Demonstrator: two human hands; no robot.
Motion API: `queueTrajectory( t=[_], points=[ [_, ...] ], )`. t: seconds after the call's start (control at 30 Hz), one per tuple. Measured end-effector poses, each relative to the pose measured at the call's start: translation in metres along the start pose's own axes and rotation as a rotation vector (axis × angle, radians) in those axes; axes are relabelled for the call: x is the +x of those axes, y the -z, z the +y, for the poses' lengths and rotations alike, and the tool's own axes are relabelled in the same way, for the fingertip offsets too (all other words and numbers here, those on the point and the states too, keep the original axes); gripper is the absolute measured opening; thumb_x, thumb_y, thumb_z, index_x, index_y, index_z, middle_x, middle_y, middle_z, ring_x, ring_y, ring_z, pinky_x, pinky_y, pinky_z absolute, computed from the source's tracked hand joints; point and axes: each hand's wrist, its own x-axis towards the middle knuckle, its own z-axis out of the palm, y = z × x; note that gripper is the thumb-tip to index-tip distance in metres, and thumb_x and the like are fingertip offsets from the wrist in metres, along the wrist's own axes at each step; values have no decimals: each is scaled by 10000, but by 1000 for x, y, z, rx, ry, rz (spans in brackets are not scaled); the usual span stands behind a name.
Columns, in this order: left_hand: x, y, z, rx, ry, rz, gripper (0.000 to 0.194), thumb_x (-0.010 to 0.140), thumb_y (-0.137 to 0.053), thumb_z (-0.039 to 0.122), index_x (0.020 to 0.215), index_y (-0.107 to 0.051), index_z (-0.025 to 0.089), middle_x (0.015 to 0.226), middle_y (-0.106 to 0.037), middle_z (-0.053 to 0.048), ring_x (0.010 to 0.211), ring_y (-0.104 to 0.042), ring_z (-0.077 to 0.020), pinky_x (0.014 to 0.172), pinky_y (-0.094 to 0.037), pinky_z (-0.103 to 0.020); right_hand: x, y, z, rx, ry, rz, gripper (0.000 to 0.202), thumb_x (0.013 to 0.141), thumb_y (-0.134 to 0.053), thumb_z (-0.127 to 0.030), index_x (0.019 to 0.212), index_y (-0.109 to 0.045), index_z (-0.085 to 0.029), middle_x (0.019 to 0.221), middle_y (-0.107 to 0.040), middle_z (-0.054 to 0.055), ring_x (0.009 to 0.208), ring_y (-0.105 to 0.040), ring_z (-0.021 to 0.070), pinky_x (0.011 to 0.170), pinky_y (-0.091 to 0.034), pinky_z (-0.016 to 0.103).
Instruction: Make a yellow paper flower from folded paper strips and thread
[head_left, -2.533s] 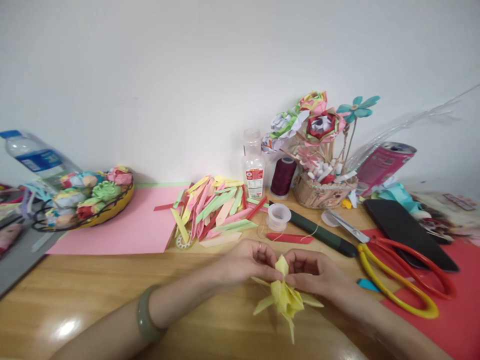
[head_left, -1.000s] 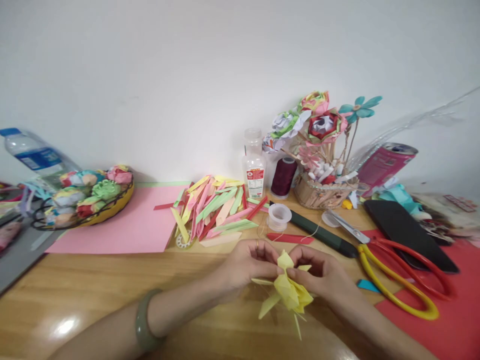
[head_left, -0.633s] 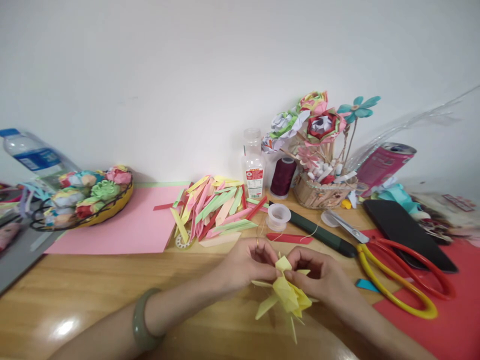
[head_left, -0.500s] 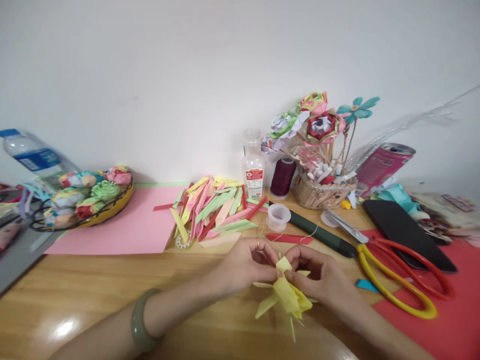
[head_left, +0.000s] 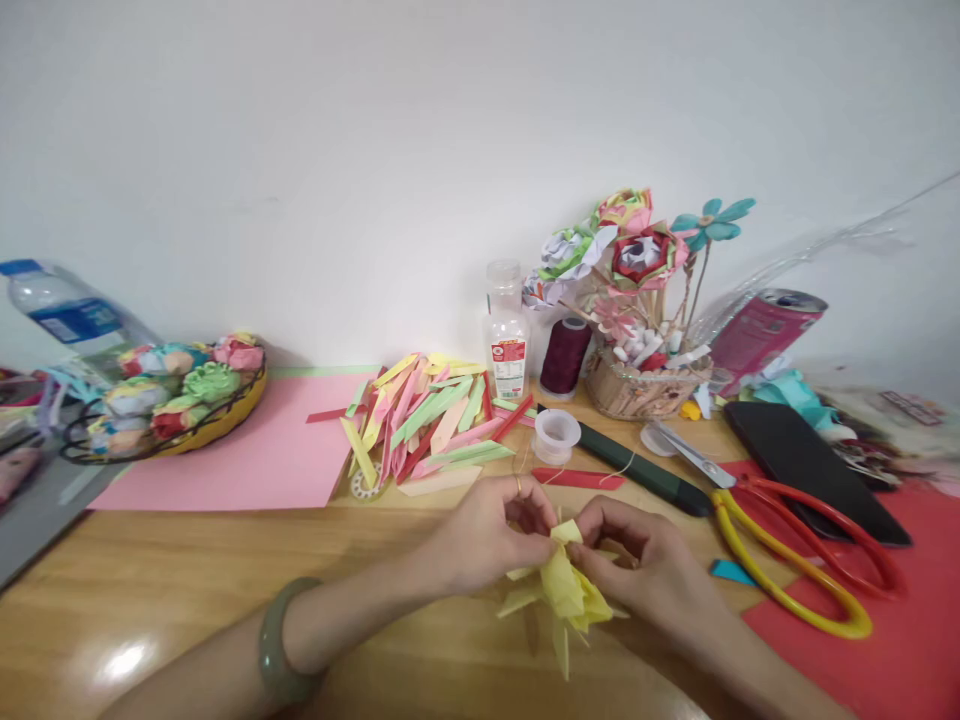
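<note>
A yellow folded-paper flower hangs between my two hands, just above the wooden table, its pointed petals spreading downward and to the sides. My left hand pinches its upper part from the left with thumb and index finger. From the right, my right hand pinches the same upper part, thumb below and fingers curled. The fingertips cover the spot where they grip. Behind the hands lie a red paper strip and a small white plastic cup, with thin thread beside it.
Folded paper strips are heaped behind my left hand. To the right lie scissors, a dark green cutter and a black phone. A glass bottle, purple thread spool and flower basket stand by the wall.
The yellow paper flower has turned and tilted slightly, its lower petals shifting left. Both hands keep their pinch in nearly the same place.
</note>
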Motion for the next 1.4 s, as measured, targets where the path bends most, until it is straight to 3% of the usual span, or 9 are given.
queueTrajectory(
  t=[0.4, 0.63, 0.77, 0.93, 1.1, 1.17, 1.27, 1.33, 1.4],
  points=[
    [-1, 2, -5, 89, -11, 2, 133, 583, -633, 161, 636, -512, 140, 626, -531, 22, 570, -461, -82, 557, -363, -224, -3, 0, 1, -54, 12, -17, 163, 743, -553, -281, 618, -508, -186, 580, -531, -24, 545, -476, 109, 506, -371, 220],
    [-2, 0, -10, 186, -79, 12, 122, 587, -587, 103, 619, -480, 152, 609, -493, 37, 539, -430, -74, 499, -341, -201, -3, 0, 1, -172, 139, -19, 135, 773, -520, -252, 652, -495, -196, 599, -540, -20, 551, -504, 116, 487, -374, 209],
    [-2, 0, -6, 255, -124, 30, 109, 609, -570, 81, 619, -487, 150, 622, -489, 35, 560, -452, -73, 526, -359, -199, -6, 2, 4, -366, 309, 43, 135, 825, -482, -220, 692, -495, -200, 600, -561, -21, 542, -524, 111, 498, -394, 207],
    [1, 3, -3, -105, -62, -3, 185, 716, -603, 301, 817, -534, 162, 718, -557, 12, 599, -540, -100, 606, -429, -253, -9, 6, 14, -614, 636, 183, 72, 858, -469, -168, 830, -517, -213, 677, -612, -5, 581, -567, 120, 524, -412, 224],
    [7, 6, -9, -187, 29, -41, 290, 601, -736, 326, 768, -601, 131, 717, -592, -9, 634, -540, -102, 657, -409, -250, -5, 8, 16, -715, 821, 296, 106, 847, -477, -116, 831, -488, -221, 768, -634, 16, 684, -585, 144, 594, -444, 261],
    [8, 5, -12, -152, -49, -19, 271, 597, -743, 316, 708, -576, 134, 704, -578, -4, 631, -525, -101, 633, -404, -243, -4, 9, 12, -728, 847, 367, 121, 831, -489, -104, 802, -493, -221, 866, -619, 41, 784, -579, 162, 655, -452, 287],
    [6, 4, -12, -5, -290, 84, 196, 681, -685, 285, 683, -545, 148, 732, -559, -10, 670, -528, -117, 625, -421, -247, -5, 13, 5, -684, 827, 457, 112, 800, -532, -119, 837, -519, -225, 876, -586, 44, 820, -558, 175, 681, -450, 301],
    [3, 4, -13, 174, -491, 172, 113, 751, -623, 234, 708, -553, 157, 755, -557, -18, 718, -536, -128, 654, -435, -256, -6, 13, -1, -562, 705, 397, 80, 802, -534, -161, 852, -524, -223, 775, -576, 15, 729, -552, 156, 630, -448, 274],
    [0, 4, -14, 364, -699, 217, 41, 790, -579, 178, 754, -565, 166, 773, -564, -23, 753, -541, -131, 689, -442, -266, -6, 13, -6, -404, 480, 262, 52, 833, -497, -240, 798, -529, -217, 691, -558, -7, 636, -530, 138, 566, -433, 250]
  ],
)
